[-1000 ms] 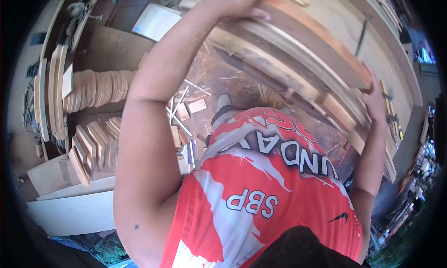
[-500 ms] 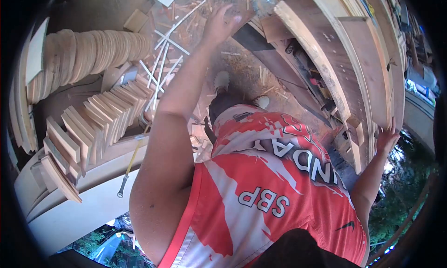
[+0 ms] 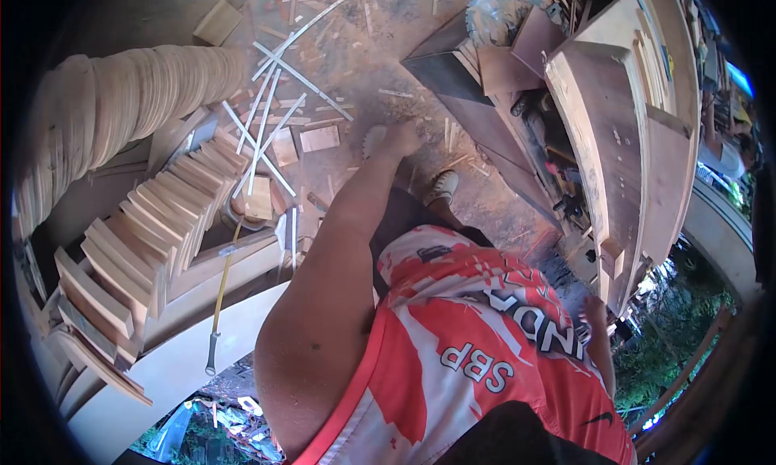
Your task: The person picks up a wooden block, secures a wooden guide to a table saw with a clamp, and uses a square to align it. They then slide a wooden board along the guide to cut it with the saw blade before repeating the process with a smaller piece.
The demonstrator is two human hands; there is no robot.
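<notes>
My left hand (image 3: 402,138) hangs low over the floor in front of my legs, seen from its back. Its fingers are mostly turned out of sight, and no held object shows. Beyond it, thin white strips (image 3: 271,113) lie crossed on the floor among wood scraps. Close to my right side, my right hand (image 3: 596,313) is partly hidden by my shirt, with its fingers apart and nothing in them. The nearest thing to it is a stack of large curved wooden boards (image 3: 626,166), whose near end stands just above the hand, apart from it.
At left stand a long row of thin rounded wood pieces (image 3: 137,93) and a row of curved wood blocks (image 3: 153,223). A yellow-handled tool (image 3: 221,303) lies beside them. A round toothed saw blade (image 3: 493,16) is at the back right. Offcuts (image 3: 320,138) litter the floor.
My left hand has dropped from near the saw blade toward my legs. My right hand has come away from the boards to my side. The view has shifted, showing more floor.
</notes>
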